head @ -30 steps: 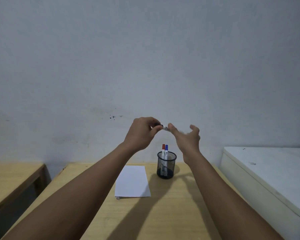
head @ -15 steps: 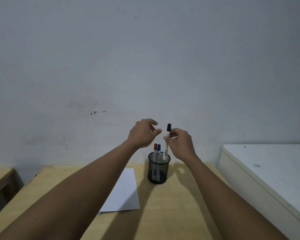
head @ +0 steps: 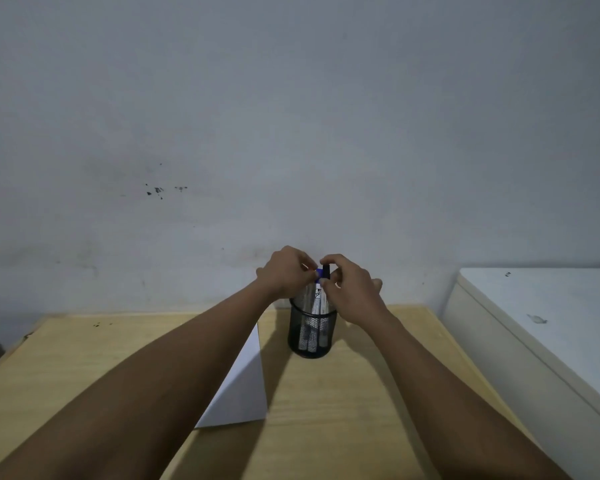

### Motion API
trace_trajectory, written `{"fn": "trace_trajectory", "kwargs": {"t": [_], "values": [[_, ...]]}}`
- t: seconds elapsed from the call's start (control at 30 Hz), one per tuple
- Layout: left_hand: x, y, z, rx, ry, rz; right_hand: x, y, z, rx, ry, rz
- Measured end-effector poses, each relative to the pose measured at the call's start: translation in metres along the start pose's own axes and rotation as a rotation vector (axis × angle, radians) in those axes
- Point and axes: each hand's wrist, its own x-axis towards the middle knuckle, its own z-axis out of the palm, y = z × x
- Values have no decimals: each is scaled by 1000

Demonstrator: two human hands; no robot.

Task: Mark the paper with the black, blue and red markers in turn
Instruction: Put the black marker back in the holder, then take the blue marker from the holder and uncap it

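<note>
A black mesh pen cup (head: 312,336) stands on the wooden table (head: 343,410) with white-barrelled markers upright in it. My right hand (head: 352,292) pinches the black cap of the black marker (head: 326,272), whose barrel sits down in the cup. My left hand (head: 284,273) is right beside it, fingertips closed on the blue cap of the blue marker (head: 318,271). The red marker is hidden behind my left hand. The white paper (head: 245,393) lies flat left of the cup, partly under my left forearm.
A white cabinet (head: 541,327) stands right of the table, its top higher than the tabletop. A grey wall (head: 291,133) rises straight behind the cup. The table's left edge shows at the lower left.
My right hand has lowered the black marker into the cup. My left hand has come down beside it onto the blue cap. The view has tilted and moved closer.
</note>
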Motion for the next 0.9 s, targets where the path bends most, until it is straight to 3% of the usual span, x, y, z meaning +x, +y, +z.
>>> {"fn": "trace_trajectory", "kwargs": {"t": [0.37, 0.57, 0.63, 0.77, 0.9], "values": [[-3, 7, -1, -283, -9, 17, 2, -2, -2, 25, 4, 52], [-22, 38, -28, -237, 183, 113, -7, -13, -24, 155, 198, 60], [-31, 51, -47, -334, 250, 142, -8, -22, -37, 214, 229, 87], [-65, 82, -97, -749, 365, 120, -23, -56, -68, 543, 109, 125], [-104, 98, -138, -887, 387, 83, -43, -98, -92, 1039, 46, 137]]}}
